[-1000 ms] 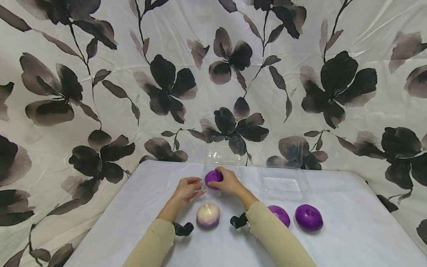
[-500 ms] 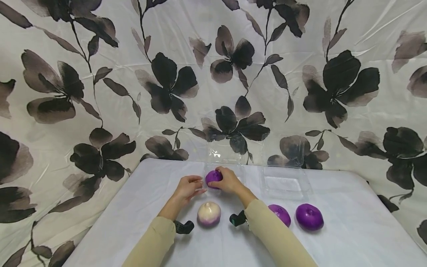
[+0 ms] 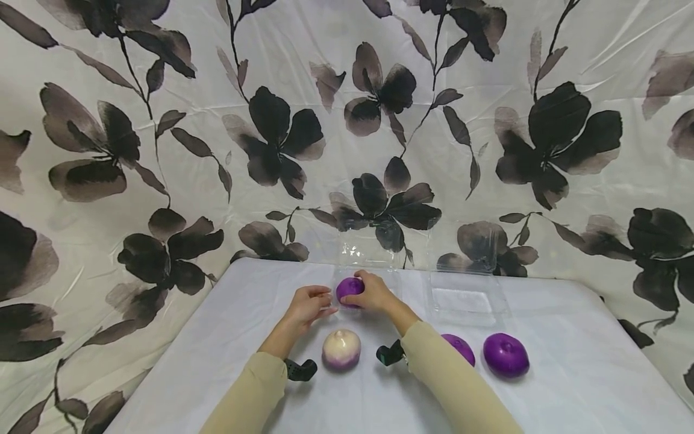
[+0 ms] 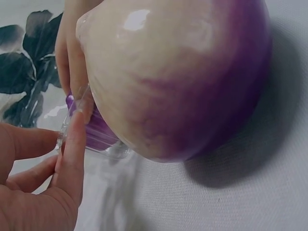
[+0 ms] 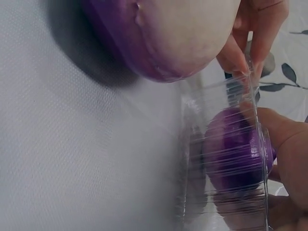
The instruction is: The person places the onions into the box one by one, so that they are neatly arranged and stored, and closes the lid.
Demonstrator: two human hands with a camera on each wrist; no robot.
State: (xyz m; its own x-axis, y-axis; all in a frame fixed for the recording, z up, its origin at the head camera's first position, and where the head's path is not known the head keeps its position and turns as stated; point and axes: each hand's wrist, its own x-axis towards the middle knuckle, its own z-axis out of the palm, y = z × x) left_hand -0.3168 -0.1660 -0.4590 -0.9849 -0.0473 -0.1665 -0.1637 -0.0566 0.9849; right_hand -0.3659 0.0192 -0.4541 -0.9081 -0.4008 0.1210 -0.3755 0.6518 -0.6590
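My right hand (image 3: pixel 378 295) grips a glossy round purple onion (image 3: pixel 349 292), fingers and thumb on its sides. The onion sits in the clear plastic clamshell box (image 5: pixel 262 168) at the table's back, with the lid (image 3: pixel 360 248) standing open behind. On the box's left, my left hand (image 3: pixel 306 307) pinches the rim between thumb and fingers, as the left wrist view shows. Nearer than the box lies a white-and-purple turnip (image 3: pixel 341 349), between the forearms and touched by neither hand. It hides part of the box in the left wrist view.
To the right stands a second clear clamshell box (image 3: pixel 468 301), lid up. Two more purple onions lie before it: one whole in view (image 3: pixel 506 355), another onion (image 3: pixel 461 348) partly behind the right sleeve. A white cloth covers the table; a floral curtain (image 3: pixel 293 54) hangs behind.
Both hands keep their hold on the onion and the box rim. The whole head view shifts slightly; nothing else visibly moves.
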